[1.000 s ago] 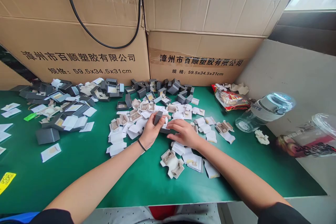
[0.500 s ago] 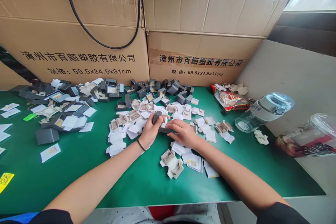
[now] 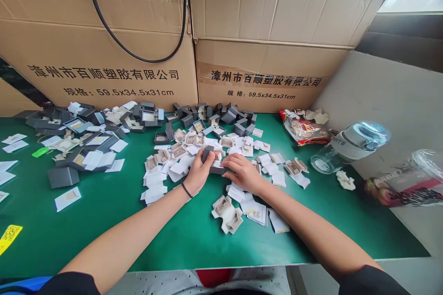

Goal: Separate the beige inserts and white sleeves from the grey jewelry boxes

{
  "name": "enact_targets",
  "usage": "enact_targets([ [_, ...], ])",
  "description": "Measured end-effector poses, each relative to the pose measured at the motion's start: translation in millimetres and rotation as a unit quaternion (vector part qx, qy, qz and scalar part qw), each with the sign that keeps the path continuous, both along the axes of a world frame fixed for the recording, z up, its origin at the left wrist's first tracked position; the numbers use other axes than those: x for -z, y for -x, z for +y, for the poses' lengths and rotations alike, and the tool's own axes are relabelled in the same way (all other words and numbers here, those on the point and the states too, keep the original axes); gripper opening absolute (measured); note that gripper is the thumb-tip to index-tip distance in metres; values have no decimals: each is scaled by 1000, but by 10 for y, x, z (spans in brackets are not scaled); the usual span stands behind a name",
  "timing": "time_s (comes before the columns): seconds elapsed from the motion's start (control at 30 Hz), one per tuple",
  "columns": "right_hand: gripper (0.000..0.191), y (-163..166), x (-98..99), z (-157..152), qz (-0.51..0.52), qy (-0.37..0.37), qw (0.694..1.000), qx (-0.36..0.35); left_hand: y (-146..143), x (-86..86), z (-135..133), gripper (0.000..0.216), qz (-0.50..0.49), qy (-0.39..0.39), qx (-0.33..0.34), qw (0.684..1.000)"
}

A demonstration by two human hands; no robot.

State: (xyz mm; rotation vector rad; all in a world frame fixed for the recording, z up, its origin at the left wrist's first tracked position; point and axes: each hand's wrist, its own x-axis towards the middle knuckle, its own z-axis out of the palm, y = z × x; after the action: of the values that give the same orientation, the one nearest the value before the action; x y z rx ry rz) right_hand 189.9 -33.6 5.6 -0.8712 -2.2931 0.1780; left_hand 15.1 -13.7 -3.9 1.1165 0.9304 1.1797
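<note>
My left hand (image 3: pixel 198 173) is closed around a small dark grey hinged jewelry box (image 3: pixel 217 170), its lid raised and some white showing inside. At the box's right end, the curled fingers and thumb of my right hand (image 3: pixel 242 173) grip the edge; the fingertips are partly hidden. White and beige folded card inserts (image 3: pixel 178 151) lie in a loose pile around both hands. Closer to me, an unfolded insert (image 3: pixel 227 214) rests beside several white cards (image 3: pixel 258 214).
More grey boxes (image 3: pixel 150 115) stand along the back, with a heap of boxes and cards at left. On the right are a red snack bag (image 3: pixel 304 131), a clear bottle (image 3: pixel 349 147), crumpled tissue (image 3: pixel 345 180) and a plastic cup (image 3: pixel 408 182). Large cartons (image 3: pixel 104 50) wall the back.
Both hands stay at the jewelry box, with only a slight shift of the right hand. The whole view has moved a little.
</note>
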Motion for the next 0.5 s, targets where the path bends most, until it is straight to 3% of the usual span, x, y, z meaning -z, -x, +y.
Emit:
enact_targets([
  [0.17, 21, 18, -60, -38, 57, 50, 997, -19, 22, -43, -42, 45, 86, -77, 8, 993],
  [0.33, 24, 23, -9, -36, 69, 70, 995, 27, 40, -42, -74, 48, 122, -141, 37, 982],
  [0.5, 26, 27, 34, -15, 80, 72, 994, 36, 36, 44, -70, 53, 123, -147, 49, 980],
])
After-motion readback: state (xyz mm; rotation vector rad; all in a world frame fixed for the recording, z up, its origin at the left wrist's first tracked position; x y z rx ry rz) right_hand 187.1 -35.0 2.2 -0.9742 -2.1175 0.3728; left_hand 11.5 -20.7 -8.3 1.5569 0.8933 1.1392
